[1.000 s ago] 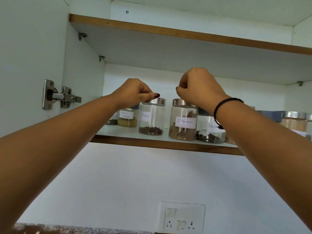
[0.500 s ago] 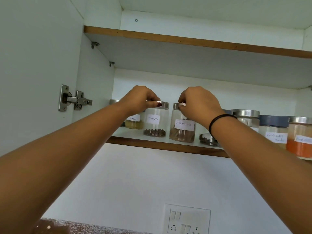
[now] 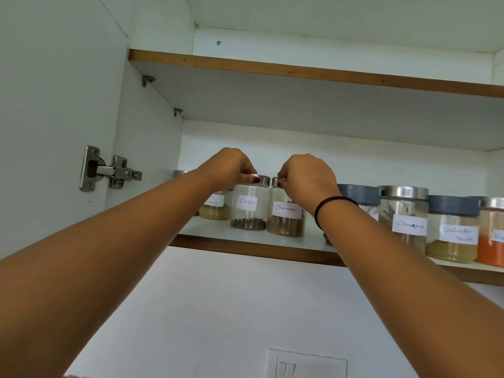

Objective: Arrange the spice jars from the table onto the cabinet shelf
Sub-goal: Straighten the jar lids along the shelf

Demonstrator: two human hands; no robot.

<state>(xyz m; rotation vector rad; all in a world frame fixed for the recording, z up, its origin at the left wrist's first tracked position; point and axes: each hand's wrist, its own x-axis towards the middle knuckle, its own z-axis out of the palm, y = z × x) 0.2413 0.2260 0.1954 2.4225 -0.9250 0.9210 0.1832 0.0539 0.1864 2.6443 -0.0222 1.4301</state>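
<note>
Both arms reach up to the white cabinet shelf. My left hand grips the metal lid of the glass jar labelled Cloves. Touching its right side stands the small jar labelled Cinnamon, whose lid my right hand grips. Both jars rest upright on the shelf. A masala jar with yellow powder sits behind on the left, partly hidden by my left wrist.
Right of my right arm stand more jars: a taller Cinnamon jar, a Coriander Powder jar with a blue lid, and an orange powder jar. An upper shelf hangs overhead. A door hinge is on the left, a wall switch plate below.
Both hands slid their jars farther back and leftward on the shelf and closer together. The view shifted, bringing the jars on the right into sight.
</note>
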